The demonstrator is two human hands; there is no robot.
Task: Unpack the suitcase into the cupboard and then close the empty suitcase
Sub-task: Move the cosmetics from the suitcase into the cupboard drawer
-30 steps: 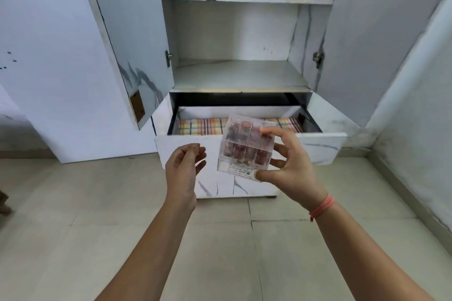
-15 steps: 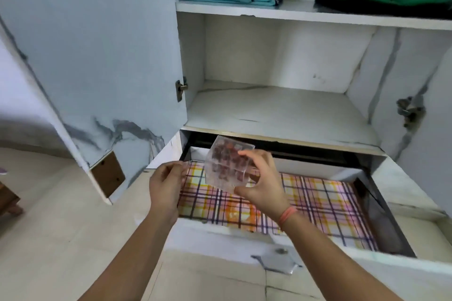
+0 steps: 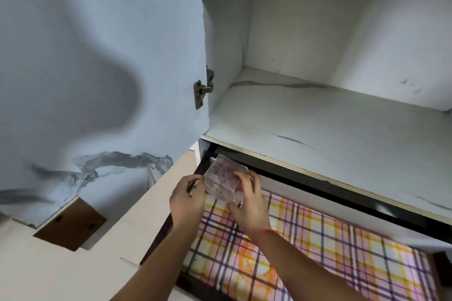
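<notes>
Head view: clear box over drawer's back-left corner.
My right grip holds its right side, left grip its left edge; drawer floor lies just below.

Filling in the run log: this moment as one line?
right hand: grips clear compartment box | left hand: at its left edge, contact unclear | place: open drawer, back-left corner
</notes>
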